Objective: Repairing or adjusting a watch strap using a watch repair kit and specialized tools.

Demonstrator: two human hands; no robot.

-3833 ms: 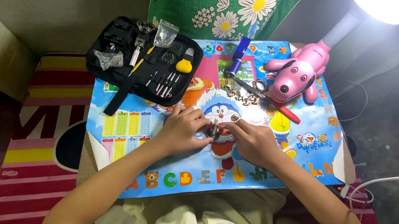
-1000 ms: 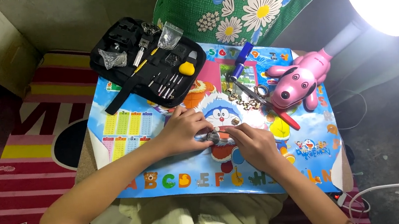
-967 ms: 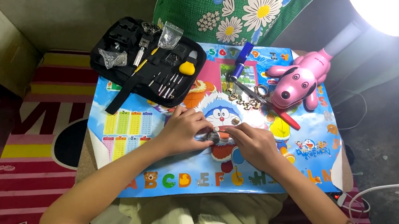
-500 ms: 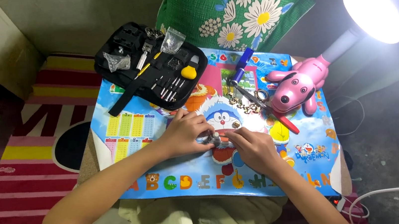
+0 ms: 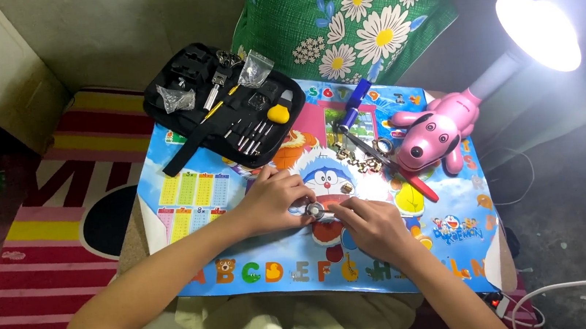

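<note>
My left hand point(image 5: 274, 201) and my right hand point(image 5: 372, 227) meet over a small round metal watch case point(image 5: 314, 211) in the middle of a colourful cartoon mat point(image 5: 261, 267) on a low table. The left fingers pinch the case from the left. My right fingertips touch it from the right; whether they hold a fine tool is too small to tell. A metal watch bracelet point(image 5: 359, 164) lies just beyond the hands.
An open black tool case point(image 5: 224, 106) with small tools and plastic bags sits at the mat's far left. A pink dog-shaped lamp point(image 5: 440, 136) with a bright head point(image 5: 539, 30) stands right. A blue pen point(image 5: 356, 102), a red-handled tool point(image 5: 419, 188) and a green floral cushion point(image 5: 357, 21) lie behind.
The view has shifted slightly. Both hands stay together over the watch case in the mat's middle; nothing else has moved.
</note>
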